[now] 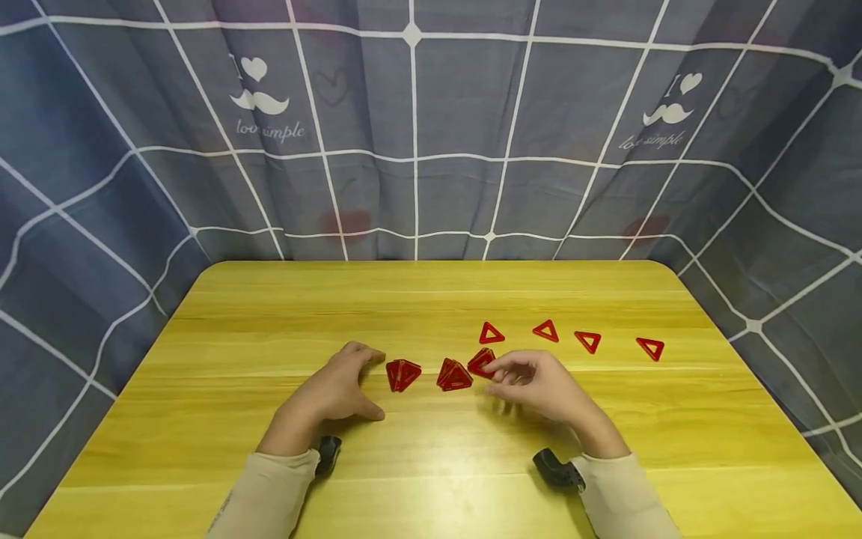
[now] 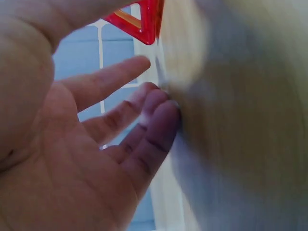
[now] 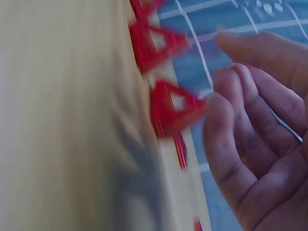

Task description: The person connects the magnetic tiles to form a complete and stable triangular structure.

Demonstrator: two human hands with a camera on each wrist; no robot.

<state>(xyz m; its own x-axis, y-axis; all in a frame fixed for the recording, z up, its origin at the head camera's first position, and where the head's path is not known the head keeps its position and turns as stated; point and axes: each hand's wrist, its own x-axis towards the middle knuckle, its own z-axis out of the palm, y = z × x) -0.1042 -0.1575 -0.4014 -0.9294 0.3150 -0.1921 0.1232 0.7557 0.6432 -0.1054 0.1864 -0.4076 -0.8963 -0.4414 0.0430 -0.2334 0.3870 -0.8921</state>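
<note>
Red triangular tiles with open centres lie and stand in groups on the wooden table. The left group (image 1: 402, 375) sits by my left hand (image 1: 343, 385), whose fingers and thumb are spread beside it, holding nothing. In the middle, another group (image 1: 454, 375) leans together in a pyramid-like form. A third group (image 1: 483, 362) is right at the fingertips of my right hand (image 1: 539, 382). The right wrist view shows those fingers loosely bent, with a blurred upright red triangle (image 3: 166, 120) overlapping one fingertip. A red triangle (image 2: 149, 31) also shows beyond my left hand.
Several single red triangles lie flat farther back and right, among them a near one (image 1: 491, 335) and the rightmost one (image 1: 650, 348). A grey checked curtain (image 1: 444, 105) hangs around the table (image 1: 404, 479). Black wrist devices (image 1: 557, 470) sit at both cuffs.
</note>
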